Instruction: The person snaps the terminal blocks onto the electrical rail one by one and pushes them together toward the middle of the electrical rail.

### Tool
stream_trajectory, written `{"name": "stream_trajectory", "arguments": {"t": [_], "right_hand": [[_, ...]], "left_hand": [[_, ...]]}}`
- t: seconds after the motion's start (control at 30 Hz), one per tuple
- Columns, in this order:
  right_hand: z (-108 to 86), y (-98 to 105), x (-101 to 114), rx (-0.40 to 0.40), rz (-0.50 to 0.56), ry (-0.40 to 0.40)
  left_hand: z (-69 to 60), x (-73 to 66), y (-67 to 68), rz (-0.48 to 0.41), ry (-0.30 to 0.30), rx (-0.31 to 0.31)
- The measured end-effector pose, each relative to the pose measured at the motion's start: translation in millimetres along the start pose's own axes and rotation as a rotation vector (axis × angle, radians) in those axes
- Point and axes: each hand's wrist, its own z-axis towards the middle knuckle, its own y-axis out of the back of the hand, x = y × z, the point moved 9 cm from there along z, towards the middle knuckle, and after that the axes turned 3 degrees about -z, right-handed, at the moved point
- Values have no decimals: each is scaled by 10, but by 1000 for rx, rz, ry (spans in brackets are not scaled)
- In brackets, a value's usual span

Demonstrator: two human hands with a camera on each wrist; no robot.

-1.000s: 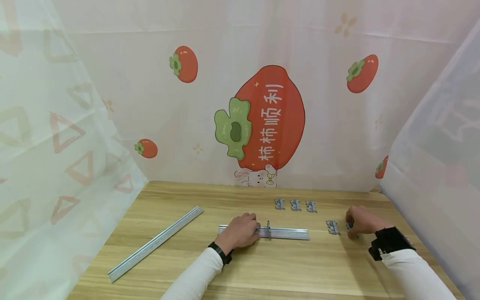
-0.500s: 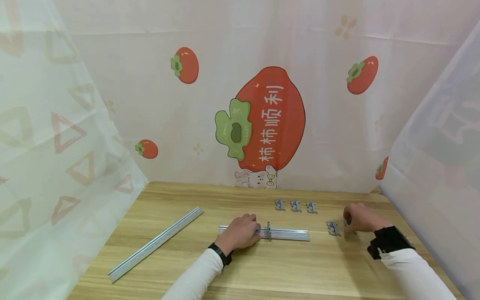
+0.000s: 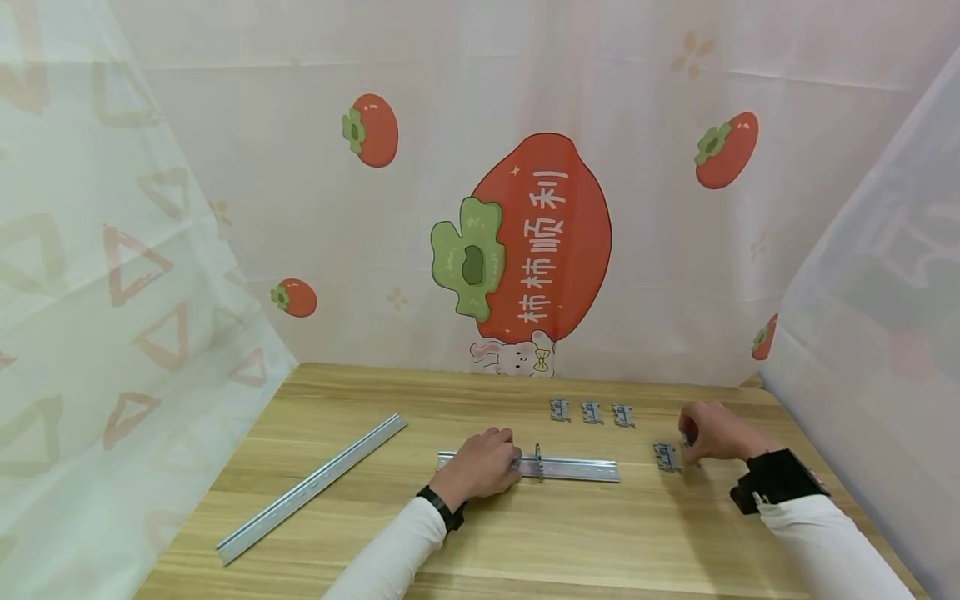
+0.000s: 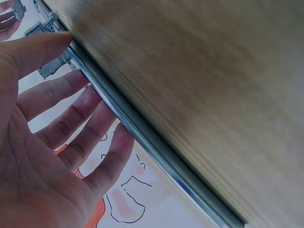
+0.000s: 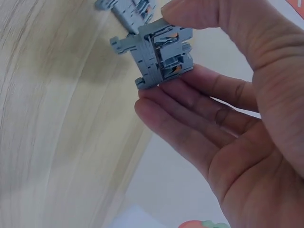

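Head view takes in the whole job from where I stand: on the desk [image 3: 540,550] a metal rail [image 3: 581,469] lies crosswise near the middle, and a person's left hand [image 3: 480,462] grips it, thumb on one side and fingers on the other. A standing block [image 3: 538,462], grey and slim, sits upright across the rail just beside those fingers. Left wrist view shows more grey by the thumb, a half-hidden block [image 4: 54,67], and I can't tell whether it is fixed down or merely propped there. The right hand [image 3: 720,432] pinches a held block [image 5: 164,52] between thumb and fingertips, well apart from the rail and near a loose block [image 3: 666,457] that lies on the desk. Farther back is a row of three blocks [image 3: 591,412], neatly spaced, with no hand on them. By my reckoning the work is in its early part: one block, perhaps two, looks set on the rail, one is in the fingers, and four lie waiting. A second rail [image 3: 311,487], slanting at the person's left, carries no block that I can see, so it seems untouched by this work. Whether the held block brushes its neighbour, I can't make out.
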Motion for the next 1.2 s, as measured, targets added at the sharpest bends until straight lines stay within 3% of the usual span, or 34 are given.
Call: {"name": "stream_trajectory", "arguments": {"t": [0.47,0.7,0.9,1.2], "right_hand": [[65,63,184,-62,121,18],[179,74,455,-52,246,103],[328,-69,776,12,380,161],[573,-356,1167,19,392,219]], "left_hand": [[0,5,-22,-5,-8,-6],[6,4,-9,5,-12,-15],[14,14,-31,6,-8,-11],[6,9,-28,14,-15,-18]]}}
